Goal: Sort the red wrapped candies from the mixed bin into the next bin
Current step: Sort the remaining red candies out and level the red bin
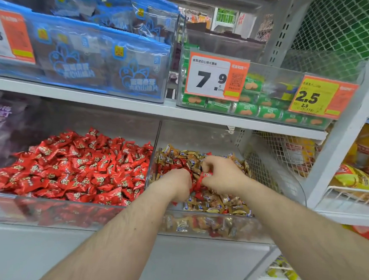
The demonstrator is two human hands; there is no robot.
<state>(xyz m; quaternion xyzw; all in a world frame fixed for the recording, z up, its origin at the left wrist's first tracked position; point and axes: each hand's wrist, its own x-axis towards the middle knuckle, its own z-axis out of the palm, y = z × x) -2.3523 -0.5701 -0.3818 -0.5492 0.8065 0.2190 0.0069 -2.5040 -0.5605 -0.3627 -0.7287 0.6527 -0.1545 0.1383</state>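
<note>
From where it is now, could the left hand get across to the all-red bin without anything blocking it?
Probably yes. The left hand is in the mixed bin, beside the clear divider. The red bin looks open-topped, so lifting over the divider should be enough.

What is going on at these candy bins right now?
A person has both hands in the mixed bin of gold and red wrapped candies. The right hand pinches a red wrapped candy in its fingers, and the left hand holds a bunch of red ones. The next bin to the left is already heaped with red candies. Plenty of red ones still show among the gold candies.
</note>
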